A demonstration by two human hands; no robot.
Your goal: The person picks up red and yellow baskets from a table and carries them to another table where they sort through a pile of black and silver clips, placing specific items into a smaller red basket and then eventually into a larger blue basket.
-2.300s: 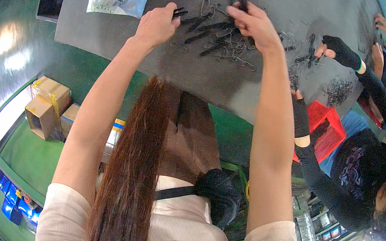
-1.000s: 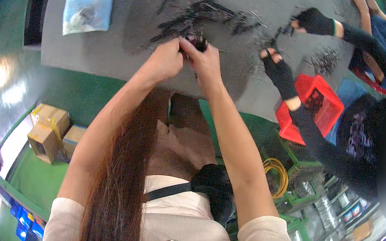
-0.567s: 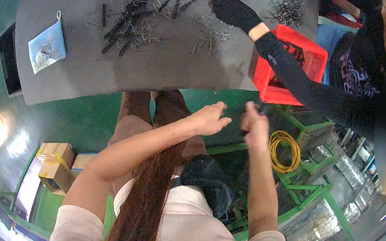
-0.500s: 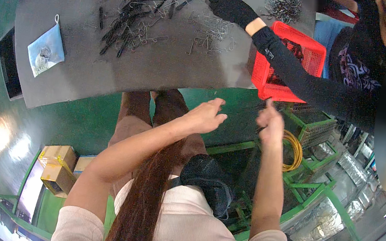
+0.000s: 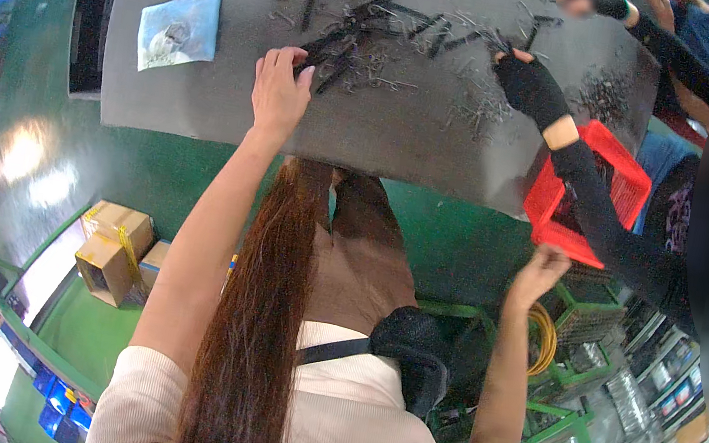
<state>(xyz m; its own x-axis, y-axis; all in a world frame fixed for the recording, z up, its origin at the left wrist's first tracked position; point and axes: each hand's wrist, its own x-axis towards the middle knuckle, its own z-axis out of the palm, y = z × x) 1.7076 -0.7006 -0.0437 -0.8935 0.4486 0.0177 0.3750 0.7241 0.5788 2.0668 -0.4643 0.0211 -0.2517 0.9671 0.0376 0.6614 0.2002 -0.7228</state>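
Observation:
At the near edge of a heap of thin black strips (image 5: 345, 37), my left hand (image 5: 280, 96) has its thumb and fingers around the end of one strip. Thin metal wire hooks (image 5: 386, 70) lie mixed in with the heap. My right hand (image 5: 539, 275) is off the table, just below the near rim of a red plastic basket (image 5: 584, 251). Its fingers are bent together, and whatever they hold is hidden. A co-worker's hand in a black fingerless glove (image 5: 530, 87) is over more strips and hooks to the right of the heap.
A light blue pouch (image 5: 179, 30) with a loop lies on the left of the dark table (image 5: 206, 112). Small metal parts (image 5: 604, 96) are piled beyond the basket. Another gloved hand (image 5: 589, 0) is at the far right. Cardboard boxes (image 5: 114, 250) stand lower left; a yellow hose (image 5: 543, 341) hangs lower right.
My left hand has moved from over my lap forward and left to the strips. My right hand stays near the basket, its fingers now more bent together. The view has shifted to the left.

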